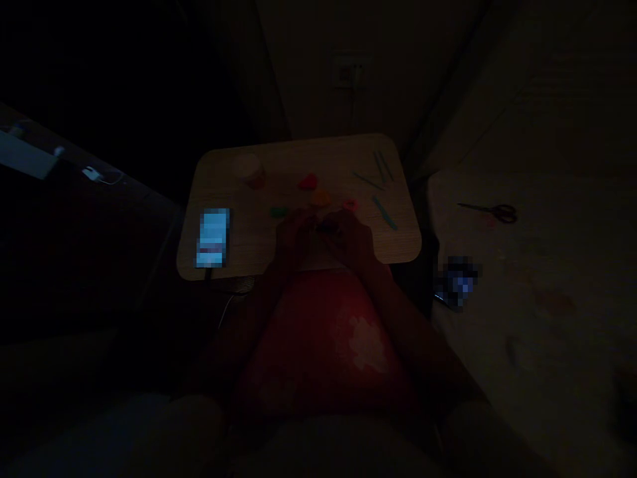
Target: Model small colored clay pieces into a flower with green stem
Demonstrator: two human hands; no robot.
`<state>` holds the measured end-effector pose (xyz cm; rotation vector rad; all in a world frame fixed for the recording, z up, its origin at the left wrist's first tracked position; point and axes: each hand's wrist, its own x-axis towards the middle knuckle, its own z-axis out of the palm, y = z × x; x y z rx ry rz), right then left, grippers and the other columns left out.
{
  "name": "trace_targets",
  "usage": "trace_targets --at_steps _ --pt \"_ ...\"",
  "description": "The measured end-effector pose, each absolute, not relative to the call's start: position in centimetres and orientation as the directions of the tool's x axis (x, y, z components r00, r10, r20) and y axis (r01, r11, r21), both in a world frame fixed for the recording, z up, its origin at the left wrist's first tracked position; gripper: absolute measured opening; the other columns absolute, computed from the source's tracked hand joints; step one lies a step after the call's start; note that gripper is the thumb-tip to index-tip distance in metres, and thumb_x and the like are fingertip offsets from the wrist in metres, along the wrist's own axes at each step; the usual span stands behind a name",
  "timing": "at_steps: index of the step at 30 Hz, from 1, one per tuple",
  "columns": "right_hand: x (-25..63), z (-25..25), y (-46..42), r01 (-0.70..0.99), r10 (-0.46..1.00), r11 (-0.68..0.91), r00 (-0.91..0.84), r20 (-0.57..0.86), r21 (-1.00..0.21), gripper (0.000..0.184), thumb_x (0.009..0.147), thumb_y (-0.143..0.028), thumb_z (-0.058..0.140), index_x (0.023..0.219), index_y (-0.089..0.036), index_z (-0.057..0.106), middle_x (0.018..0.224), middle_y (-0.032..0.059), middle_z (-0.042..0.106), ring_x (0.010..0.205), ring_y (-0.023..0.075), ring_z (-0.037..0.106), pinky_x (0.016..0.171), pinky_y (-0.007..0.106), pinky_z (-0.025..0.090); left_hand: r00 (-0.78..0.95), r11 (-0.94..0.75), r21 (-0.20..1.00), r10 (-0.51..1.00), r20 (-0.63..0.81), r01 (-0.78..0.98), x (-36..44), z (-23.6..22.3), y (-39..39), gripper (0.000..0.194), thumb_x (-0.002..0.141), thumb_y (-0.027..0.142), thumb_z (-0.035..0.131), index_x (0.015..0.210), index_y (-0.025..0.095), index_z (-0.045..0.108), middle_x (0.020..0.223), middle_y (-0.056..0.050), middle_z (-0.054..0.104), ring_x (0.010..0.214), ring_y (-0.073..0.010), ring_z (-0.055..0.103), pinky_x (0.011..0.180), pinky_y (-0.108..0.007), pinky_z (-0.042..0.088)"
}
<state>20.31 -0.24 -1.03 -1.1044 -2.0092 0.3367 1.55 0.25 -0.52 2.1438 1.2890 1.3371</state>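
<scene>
In very dim light, my left hand (294, 234) and my right hand (352, 236) are close together at the near edge of a small wooden table (249, 249). Both have their fingers curled in around a small dark thing (326, 227) between them, too dark to name. Just beyond the fingers lie an orange soft-looking lump (321, 198) and a red lump (308, 181). A green piece (279, 212) is beside my left hand, and a pink ring-shaped piece (350, 205) sits above my right knuckles.
Several thin teal sticks (368, 180) and a teal knife-shaped tool (385, 212) lie on the table's right. A pale cup (249, 169) is far left, a lit phone (213, 238) near left. Scissors (502, 212) and a dark device (458, 282) rest on the pale surface at right.
</scene>
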Motion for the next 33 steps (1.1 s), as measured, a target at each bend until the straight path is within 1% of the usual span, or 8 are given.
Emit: trace_targets --at_steps 3,6,8,13,19,25,28,33 --pt "20.4 -1.0 -0.3 0.582 0.793 0.593 -0.306 0.527 -0.556 0.029 0.104 -0.046 0.057 0.12 -0.024 0.067 0.109 0.0107 0.073 0.097 0.0237 0.07 0.08 0.035 0.059 0.178 -0.544 0.666 0.824 0.538 0.51 1.5 -0.6 0.2 0.04 0.105 0.051 0.054 0.099 0.02 0.079 0.087 -0.005 0.076 0.079 -0.0186 0.07 0.076 -0.032 0.056" --pt "20.4 -1.0 -0.3 0.58 0.794 0.594 -0.314 0.521 -0.557 0.029 0.104 -0.045 0.058 0.12 -0.023 0.068 0.109 0.0114 0.073 0.1 0.0251 0.07 0.082 0.037 0.059 0.145 -0.516 0.667 0.836 0.53 0.537 1.5 -0.5 0.1 0.038 0.094 0.053 0.071 0.078 0.019 0.073 0.071 -0.001 0.071 0.064 -0.0149 0.062 0.063 -0.028 0.051" --pt "20.4 -1.1 -0.3 0.581 0.793 0.597 -0.321 0.518 -0.554 0.03 0.103 -0.045 0.06 0.12 -0.022 0.069 0.111 0.0121 0.073 0.1 0.0257 0.07 0.082 0.037 0.059 0.156 -0.515 0.661 0.837 0.524 0.545 1.4 -0.4 0.1 0.042 0.092 0.055 0.074 0.071 0.019 0.068 0.064 0.0 0.067 0.059 -0.0134 0.059 0.059 -0.027 0.047" --pt "20.6 -1.1 -0.3 0.563 0.743 0.652 -0.345 0.573 -0.507 0.026 0.105 -0.042 0.059 0.116 -0.023 0.073 0.11 0.0104 0.075 0.097 0.0224 0.073 0.077 0.032 0.057 0.285 -0.612 0.625 0.786 0.549 0.484 1.6 0.0 0.0 0.047 0.101 0.055 0.061 0.074 0.019 0.072 0.069 -0.003 0.069 0.064 -0.0149 0.062 0.064 -0.029 0.049" --pt "20.5 -1.3 -0.4 0.536 0.712 0.674 -0.288 0.641 -0.508 0.024 0.106 -0.036 0.057 0.113 -0.023 0.076 0.107 0.0091 0.077 0.094 0.0194 0.074 0.076 0.029 0.056 0.277 -0.653 0.591 0.747 0.604 0.474 1.8 0.2 -0.1 0.043 0.107 0.041 0.054 0.074 0.017 0.07 0.069 -0.003 0.066 0.066 -0.0154 0.06 0.065 -0.03 0.047" --pt "20.5 -1.1 -0.4 0.554 0.755 0.628 -0.26 0.603 -0.547 0.024 0.107 -0.037 0.053 0.109 -0.023 0.073 0.102 0.0099 0.075 0.092 0.0219 0.07 0.074 0.031 0.055 0.288 -0.689 0.549 0.71 0.642 0.474 2.0 0.5 -0.1 0.041 0.108 0.037 0.051 0.076 0.017 0.069 0.07 -0.004 0.064 0.067 -0.0157 0.059 0.063 -0.029 0.045" --pt "20.6 -1.2 -0.3 0.582 0.749 0.619 -0.237 0.618 -0.527 0.031 0.109 -0.04 0.049 0.099 -0.022 0.072 0.093 0.009 0.073 0.089 0.0222 0.068 0.073 0.031 0.052 0.27 -0.68 0.562 0.718 0.642 0.471 2.0 0.6 -0.2 0.041 0.108 0.038 0.05 0.079 0.018 0.07 0.071 -0.004 0.065 0.068 -0.0161 0.059 0.065 -0.03 0.046" --pt "20.7 -1.9 -0.1 0.636 0.769 0.584 -0.237 0.593 -0.504 0.046 0.112 -0.046 0.041 0.087 -0.021 0.07 0.081 0.0074 0.07 0.074 0.02 0.065 0.065 0.031 0.047 0.277 -0.686 0.555 0.712 0.645 0.47 1.9 0.4 -0.1 0.04 0.108 0.037 0.05 0.079 0.017 0.069 0.073 -0.005 0.066 0.07 -0.0165 0.061 0.066 -0.031 0.047"
